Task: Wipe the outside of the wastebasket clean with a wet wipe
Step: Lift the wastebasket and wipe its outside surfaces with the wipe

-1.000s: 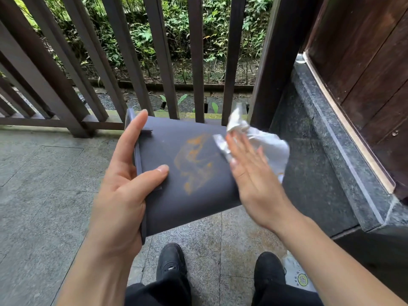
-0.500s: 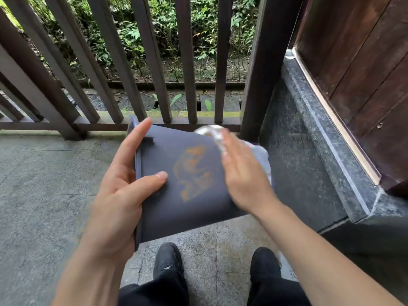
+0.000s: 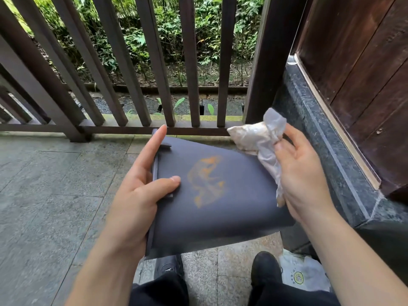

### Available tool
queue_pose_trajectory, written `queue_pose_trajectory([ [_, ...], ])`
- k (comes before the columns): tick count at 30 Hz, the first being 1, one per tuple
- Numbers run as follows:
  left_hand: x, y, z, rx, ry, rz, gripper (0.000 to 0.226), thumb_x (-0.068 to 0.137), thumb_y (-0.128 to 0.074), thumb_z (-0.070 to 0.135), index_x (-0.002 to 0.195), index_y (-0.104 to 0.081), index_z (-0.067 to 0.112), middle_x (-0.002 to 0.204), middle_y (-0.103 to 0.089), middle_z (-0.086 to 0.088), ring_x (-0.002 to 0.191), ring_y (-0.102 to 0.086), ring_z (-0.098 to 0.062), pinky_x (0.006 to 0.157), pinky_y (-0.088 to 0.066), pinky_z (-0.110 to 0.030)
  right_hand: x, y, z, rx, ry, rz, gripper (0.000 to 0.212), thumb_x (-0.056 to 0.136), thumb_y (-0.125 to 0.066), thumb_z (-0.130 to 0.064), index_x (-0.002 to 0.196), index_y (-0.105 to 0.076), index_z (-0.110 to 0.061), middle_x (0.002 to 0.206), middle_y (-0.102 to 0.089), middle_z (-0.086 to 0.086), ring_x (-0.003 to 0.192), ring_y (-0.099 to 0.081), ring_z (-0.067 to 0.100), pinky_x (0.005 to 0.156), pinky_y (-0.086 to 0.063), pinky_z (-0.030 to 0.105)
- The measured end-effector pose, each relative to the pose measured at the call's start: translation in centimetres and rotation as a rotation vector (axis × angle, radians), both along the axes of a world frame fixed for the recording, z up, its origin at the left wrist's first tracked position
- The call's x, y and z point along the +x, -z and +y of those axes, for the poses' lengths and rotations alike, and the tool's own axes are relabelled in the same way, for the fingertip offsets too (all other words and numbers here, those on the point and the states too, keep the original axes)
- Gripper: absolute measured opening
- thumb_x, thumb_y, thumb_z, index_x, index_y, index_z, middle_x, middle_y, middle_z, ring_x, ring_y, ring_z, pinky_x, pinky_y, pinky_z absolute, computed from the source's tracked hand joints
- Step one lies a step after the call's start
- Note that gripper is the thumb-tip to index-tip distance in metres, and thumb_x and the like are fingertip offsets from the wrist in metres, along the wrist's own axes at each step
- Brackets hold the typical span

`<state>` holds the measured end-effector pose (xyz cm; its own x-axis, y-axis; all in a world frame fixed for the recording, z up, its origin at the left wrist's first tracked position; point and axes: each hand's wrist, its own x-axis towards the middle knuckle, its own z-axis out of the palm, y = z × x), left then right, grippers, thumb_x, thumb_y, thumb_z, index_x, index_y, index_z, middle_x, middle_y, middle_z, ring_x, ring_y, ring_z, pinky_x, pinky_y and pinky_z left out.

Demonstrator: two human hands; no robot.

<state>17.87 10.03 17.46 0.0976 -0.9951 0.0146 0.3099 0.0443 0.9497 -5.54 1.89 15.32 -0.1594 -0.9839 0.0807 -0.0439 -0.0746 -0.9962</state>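
A dark grey wastebasket (image 3: 238,208) lies on its side in front of me, its rim to the left, with an orange smear (image 3: 206,181) on its upper face. My left hand (image 3: 141,195) holds it at the rim, thumb pressed on the outer wall and fingers along the opening. My right hand (image 3: 302,180) is turned palm up at the basket's right end and pinches a crumpled white wet wipe (image 3: 262,142), which shows brownish stains. The wipe is lifted off the smear and hangs beside the basket's base.
A dark wooden railing (image 3: 154,62) stands just beyond the basket. A dark stone ledge (image 3: 320,138) and a wooden door (image 3: 364,74) rise at the right. My black shoes (image 3: 265,268) stand on the grey stone floor below, next to a white wipe packet (image 3: 302,274).
My right hand has lifted off the basket's face, moved right and turned palm up, showing the soiled wipe. My left hand keeps its hold on the rim. The smear looks unchanged.
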Motion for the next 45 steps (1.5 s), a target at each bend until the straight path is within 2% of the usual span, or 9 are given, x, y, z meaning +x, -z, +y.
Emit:
queue_pose_trajectory([
  [3,-0.5,0.0,-0.1,-0.007,0.009,0.004,0.081,0.078,-0.062,-0.005,0.134,-0.063,0.053,0.145,-0.064,0.005,0.101,-0.074,-0.023,0.071,-0.064,-0.034,1.0,-0.1,0.8,-0.067,-0.102,0.021,0.04,0.103,-0.054,-0.019,0.143,-0.049,-0.026,0.123,-0.071,-0.01,0.104,-0.069,0.002,0.083,-0.056,0.016],
  [8,-0.5,0.0,-0.2,-0.004,-0.049,0.004,0.082,0.087,-0.055,-0.014,0.134,-0.064,0.052,0.151,-0.058,0.006,0.122,-0.068,-0.027,0.084,-0.063,-0.038,1.7,0.1,1.8,-0.137,-0.28,0.403,0.051,0.1,-0.052,-0.043,0.148,-0.043,-0.031,0.142,-0.048,-0.026,0.13,-0.043,-0.013,0.107,-0.035,0.011],
  [14,-0.3,-0.1,-0.3,-0.011,-0.071,-0.008,0.082,0.089,-0.051,-0.017,0.136,-0.063,0.049,0.139,-0.069,0.003,0.103,-0.075,-0.024,0.071,-0.064,-0.032,0.9,1.1,1.2,-0.157,-0.165,0.591,0.047,0.099,-0.058,-0.03,0.144,-0.048,-0.028,0.142,-0.054,-0.016,0.123,-0.043,-0.009,0.096,-0.027,0.001],
  [18,-0.3,-0.2,-0.2,-0.009,-0.078,-0.002,0.081,0.089,-0.051,-0.017,0.135,-0.064,0.049,0.156,-0.053,0.005,0.124,-0.066,-0.029,0.077,-0.064,-0.033,0.7,1.8,0.3,-0.065,-0.204,0.684,0.063,0.096,-0.058,-0.043,0.153,-0.037,-0.027,0.16,-0.031,-0.012,0.147,-0.024,0.002,0.11,-0.017,0.017],
  [23,-0.3,-0.2,0.1,-0.042,-0.04,-0.009,0.083,0.089,-0.052,-0.017,0.134,-0.064,0.051,0.15,-0.06,0.004,0.118,-0.07,-0.029,0.075,-0.064,-0.034,1.3,3.1,-0.3,-0.03,-0.344,0.805,0.058,0.102,-0.032,-0.055,0.156,-0.021,-0.039,0.167,-0.009,-0.008,0.152,0.003,0.002,0.119,0.006,0.025],
  [31,-0.5,0.4,0.0,-0.128,0.06,-0.03,0.076,0.086,-0.059,-0.005,0.144,-0.057,0.045,0.144,-0.065,0.002,0.122,-0.068,-0.018,0.086,-0.06,-0.03,4.3,2.3,0.8,-0.191,-0.427,0.752,0.045,0.101,-0.017,-0.052,0.143,-0.002,-0.052,0.165,-0.005,-0.019,0.152,0.004,-0.002,0.125,0.004,0.039],
  [37,-1.4,0.6,-0.1,-0.128,0.055,-0.066,0.072,0.088,-0.059,-0.005,0.152,-0.048,0.027,0.14,-0.068,0.007,0.129,-0.062,-0.01,0.098,-0.052,-0.019,8.2,1.2,3.8,-0.289,-0.469,0.753,0.055,0.104,-0.015,-0.048,0.158,-0.009,-0.039,0.167,0.001,-0.016,0.153,0.009,0.004,0.125,0.005,0.044],
  [41,-1.2,0.5,0.1,-0.096,0.006,-0.077,0.077,0.089,-0.06,-0.013,0.148,-0.053,0.036,0.142,-0.067,0.003,0.128,-0.064,-0.018,0.1,-0.055,-0.033,8.1,2.1,2.9,-0.218,-0.405,0.827,0.055,0.1,-0.007,-0.056,0.154,-0.009,-0.046,0.167,-0.003,-0.016,0.154,0.004,0.008,0.121,0.011,0.045],
  [45,-0.5,0.3,0.3,-0.083,-0.047,-0.077,0.081,0.082,-0.063,-0.005,0.143,-0.057,0.049,0.155,-0.054,0.005,0.134,-0.059,-0.028,0.103,-0.052,-0.054,3.1,4.5,-2.0,0.127,-0.236,1.037,0.06,0.103,-0.013,-0.049,0.158,-0.016,-0.027,0.168,-0.005,-0.006,0.155,-0.004,0.018,0.119,0.001,0.058],
])
